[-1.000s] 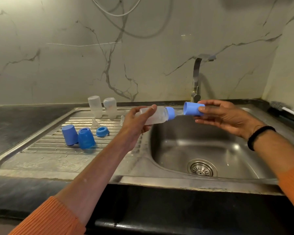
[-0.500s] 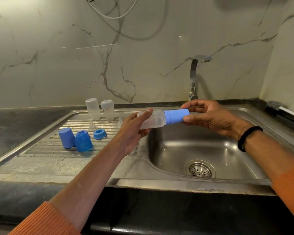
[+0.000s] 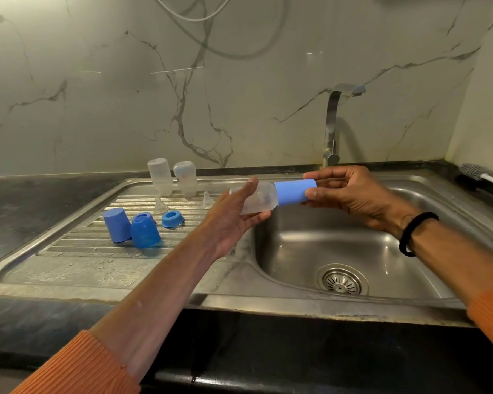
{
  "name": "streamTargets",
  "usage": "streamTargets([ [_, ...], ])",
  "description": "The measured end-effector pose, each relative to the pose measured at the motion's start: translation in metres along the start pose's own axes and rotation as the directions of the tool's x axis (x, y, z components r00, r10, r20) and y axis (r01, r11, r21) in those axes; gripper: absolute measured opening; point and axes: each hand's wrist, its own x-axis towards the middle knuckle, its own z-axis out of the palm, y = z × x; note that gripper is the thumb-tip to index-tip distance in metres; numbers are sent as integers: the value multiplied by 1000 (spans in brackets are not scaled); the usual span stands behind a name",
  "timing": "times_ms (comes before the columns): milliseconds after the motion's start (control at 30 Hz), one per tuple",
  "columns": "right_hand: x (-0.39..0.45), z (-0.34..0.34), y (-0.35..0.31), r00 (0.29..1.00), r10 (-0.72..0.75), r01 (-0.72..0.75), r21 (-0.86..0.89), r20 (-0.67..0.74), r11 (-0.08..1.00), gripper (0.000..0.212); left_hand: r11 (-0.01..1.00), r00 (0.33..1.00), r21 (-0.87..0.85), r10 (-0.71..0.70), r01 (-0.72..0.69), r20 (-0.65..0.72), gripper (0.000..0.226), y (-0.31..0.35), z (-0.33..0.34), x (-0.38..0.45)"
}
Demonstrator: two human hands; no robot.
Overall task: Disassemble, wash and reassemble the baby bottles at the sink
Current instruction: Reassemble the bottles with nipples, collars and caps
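My left hand (image 3: 234, 214) grips a clear baby bottle (image 3: 261, 199) held sideways above the sink's left rim. A light blue cap (image 3: 293, 192) sits over the bottle's neck, and my right hand (image 3: 350, 194) holds that cap by its end with thumb and fingers. On the draining board stand two clear bottles (image 3: 160, 180) (image 3: 185, 179) upside down. In front of them lie two clear teats (image 3: 160, 206) (image 3: 208, 200), a blue screw ring (image 3: 172, 218), a light blue cap (image 3: 116, 224) and a darker blue cap (image 3: 145, 231).
The steel sink basin (image 3: 382, 251) with its drain strainer (image 3: 342, 280) lies below my right hand. A tap (image 3: 332, 126) rises behind it with no water running. A bottle brush (image 3: 478, 174) rests on the dark counter at the far right.
The cap was apart from the bottle a second ago. My right hand pushed it left over the teat and ring, and it now covers the neck. The bottle stayed in my left hand.
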Motion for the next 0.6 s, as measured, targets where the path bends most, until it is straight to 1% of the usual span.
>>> streamTargets([
  [133, 2, 4, 3, 999, 51, -49, 73, -16, 996, 46, 996, 999, 78, 36, -38, 28, 45, 4, -1, 0],
  [267, 2, 9, 5, 995, 73, -68, 72, -67, 995, 48, 969, 997, 239, 40, -54, 65, 53, 7, -5, -1],
  [400, 2, 10, 3, 981, 72, -46, 144, -181, 988, 45, 899, 992, 427, 54, -98, 114, 47, 10, -9, -1],
  [467, 1, 9, 0, 967, 93, -50, 181, -236, 982, 50, 826, 987, 548, 65, -136, 146, 41, 10, -11, -1],
  [533, 3, 14, -3, 956, 121, -74, 180, -268, 981, 50, 775, 983, 624, -13, -106, 183, 36, 11, -9, -4],
  [600, 4, 24, -7, 952, 132, -89, 162, -278, 983, 48, 788, 968, 614, -121, -39, 218, 33, 9, -5, -11],
])
